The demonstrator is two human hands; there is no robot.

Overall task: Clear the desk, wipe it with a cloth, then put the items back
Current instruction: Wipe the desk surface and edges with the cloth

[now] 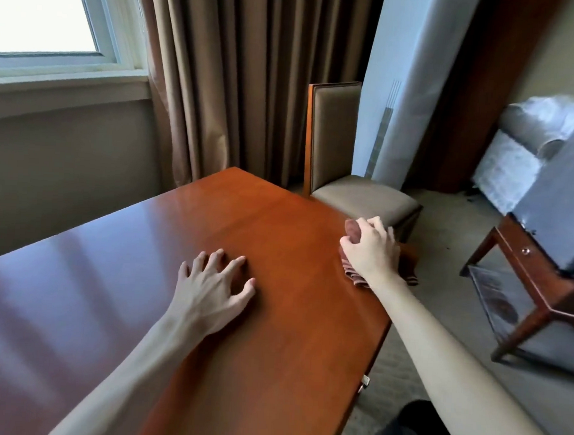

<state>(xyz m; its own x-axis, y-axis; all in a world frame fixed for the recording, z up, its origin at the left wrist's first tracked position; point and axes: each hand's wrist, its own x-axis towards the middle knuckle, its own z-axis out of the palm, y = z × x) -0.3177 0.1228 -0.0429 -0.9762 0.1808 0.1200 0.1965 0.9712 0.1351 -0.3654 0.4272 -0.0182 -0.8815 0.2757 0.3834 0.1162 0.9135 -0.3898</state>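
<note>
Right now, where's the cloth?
In the head view, the cloth lies at the desk's right edge under the right hand, near the chair.

Hotel rm, prob.: heavy brown curtains (239, 81) behind polished wood bench (244, 248), upholstered chair (347, 174) at its far end, carpet (445, 225), mini-fridge (559, 205) right of bench.

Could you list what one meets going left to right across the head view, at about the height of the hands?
Desk → left hand, fingers spread on the wood → right hand gripping the cloth at the desk's right edge → side table on the carpet.
</note>
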